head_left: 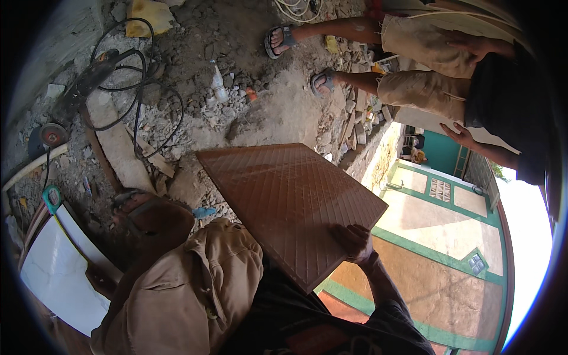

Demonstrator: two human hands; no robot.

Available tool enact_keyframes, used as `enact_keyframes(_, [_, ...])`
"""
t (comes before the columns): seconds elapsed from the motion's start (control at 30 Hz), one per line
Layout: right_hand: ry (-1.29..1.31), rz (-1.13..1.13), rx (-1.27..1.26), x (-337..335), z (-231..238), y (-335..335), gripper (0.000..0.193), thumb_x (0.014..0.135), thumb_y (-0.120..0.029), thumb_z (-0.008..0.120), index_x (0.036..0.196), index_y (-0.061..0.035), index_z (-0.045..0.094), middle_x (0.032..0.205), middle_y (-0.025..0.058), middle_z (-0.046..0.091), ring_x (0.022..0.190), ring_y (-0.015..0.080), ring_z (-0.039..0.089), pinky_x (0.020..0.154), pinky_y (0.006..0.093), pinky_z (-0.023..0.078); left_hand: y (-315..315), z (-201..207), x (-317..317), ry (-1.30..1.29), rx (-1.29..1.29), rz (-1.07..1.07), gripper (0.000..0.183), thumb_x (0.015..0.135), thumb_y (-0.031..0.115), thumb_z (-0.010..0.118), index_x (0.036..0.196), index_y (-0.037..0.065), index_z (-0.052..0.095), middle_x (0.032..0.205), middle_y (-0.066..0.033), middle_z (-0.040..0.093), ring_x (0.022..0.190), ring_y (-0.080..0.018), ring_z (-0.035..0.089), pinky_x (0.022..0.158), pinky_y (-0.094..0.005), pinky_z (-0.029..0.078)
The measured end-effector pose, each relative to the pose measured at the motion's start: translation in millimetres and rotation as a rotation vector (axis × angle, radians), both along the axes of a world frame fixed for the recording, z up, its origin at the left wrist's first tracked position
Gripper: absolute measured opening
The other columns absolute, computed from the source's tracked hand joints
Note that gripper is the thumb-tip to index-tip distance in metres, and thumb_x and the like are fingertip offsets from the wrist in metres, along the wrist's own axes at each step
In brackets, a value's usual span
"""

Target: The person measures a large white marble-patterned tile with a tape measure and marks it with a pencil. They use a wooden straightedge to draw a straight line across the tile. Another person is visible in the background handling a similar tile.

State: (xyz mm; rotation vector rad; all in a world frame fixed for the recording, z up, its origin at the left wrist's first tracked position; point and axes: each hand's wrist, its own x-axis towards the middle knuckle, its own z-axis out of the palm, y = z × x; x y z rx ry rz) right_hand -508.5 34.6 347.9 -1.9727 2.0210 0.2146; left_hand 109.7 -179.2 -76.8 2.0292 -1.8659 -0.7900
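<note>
My right hand (pixel 353 241) comes in from the lower right, its fingers closed on the edge of a large brown square tile (pixel 290 207). The tile tilts in front of my body, and its visible face carries diagonal grooves. My left hand does not show. Beside the tile are my bent leg in tan trousers (pixel 177 290) and my sandalled foot (pixel 133 204) on the rubble. A glossy white tile or panel (pixel 56 272) lies at the lower left, with a teal-handled tool (pixel 52 200) across its edge.
An angle grinder (pixel 53 135) with a looping black cable (pixel 142 89) lies at the left. Near it are a board (pixel 115 139), a clear bottle (pixel 218 83) and broken stones. Another person in tan shorts (pixel 423 94) stands at the upper right. A green-trimmed wall (pixel 438 236) fills the right.
</note>
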Motion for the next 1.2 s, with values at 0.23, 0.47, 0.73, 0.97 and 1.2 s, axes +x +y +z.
enact_keyframes(0.23, [-0.011, -0.026, -0.005, 9.1, -6.0, 14.8, 0.062, 0.052, -0.023, 0.073, 0.106, 0.0064, 0.073, 0.101, 0.0153, 0.072, 0.062, 0.0209, 0.063, 0.053, 0.0347, 0.048, 4.5, 5.6, 1.9, -0.006, -0.003, 0.003, 0.025, 0.096, 0.006, 0.059, 0.119, 0.004, 0.065, 0.102, -0.0105, 0.063, 0.095, -0.0274, 0.061, 0.081, -0.0384, 0.049])
enact_keyframes(0.47, [-0.008, 0.009, -0.027, 14.0, -6.8, 16.0, 0.061, 0.056, -0.026, 0.074, 0.107, 0.0071, 0.073, 0.103, 0.0172, 0.072, 0.063, 0.0210, 0.065, 0.056, 0.0332, 0.050, 7.3, 3.8, 0.9, 0.003, -0.002, 0.001, 0.025, 0.096, 0.005, 0.058, 0.120, 0.004, 0.065, 0.102, -0.0105, 0.063, 0.095, -0.0273, 0.061, 0.082, -0.0384, 0.048])
enact_keyframes(0.73, [0.003, 0.025, -0.023, 13.0, -8.6, 20.8, 0.057, 0.058, -0.024, 0.071, 0.107, 0.0064, 0.074, 0.105, 0.0167, 0.072, 0.064, 0.0197, 0.065, 0.055, 0.0326, 0.050, 7.2, 5.3, 0.1, 0.010, -0.009, -0.006, 0.025, 0.096, 0.005, 0.058, 0.121, 0.003, 0.064, 0.102, -0.0105, 0.062, 0.095, -0.0271, 0.060, 0.082, -0.0383, 0.048])
enact_keyframes(0.97, [-0.012, 0.016, -0.051, 15.2, -8.9, 12.2, 0.058, 0.050, -0.017, 0.066, 0.103, 0.0069, 0.073, 0.107, 0.0154, 0.071, 0.063, 0.0190, 0.062, 0.051, 0.0342, 0.048, 5.3, 9.6, 0.8, 0.001, -0.013, -0.004, 0.026, 0.096, 0.005, 0.057, 0.121, 0.003, 0.063, 0.102, -0.0106, 0.062, 0.095, -0.0270, 0.060, 0.082, -0.0383, 0.048])
enact_keyframes(1.2, [-0.008, 0.022, -0.052, 12.9, -8.9, 10.0, 0.060, 0.051, -0.017, 0.067, 0.106, 0.0054, 0.073, 0.103, 0.0136, 0.071, 0.062, 0.0194, 0.063, 0.051, 0.0346, 0.048, 7.7, 10.0, 0.9, 0.002, -0.006, 0.000, 0.026, 0.097, 0.004, 0.057, 0.122, 0.003, 0.063, 0.101, -0.0106, 0.061, 0.095, -0.0269, 0.060, 0.083, -0.0382, 0.047])
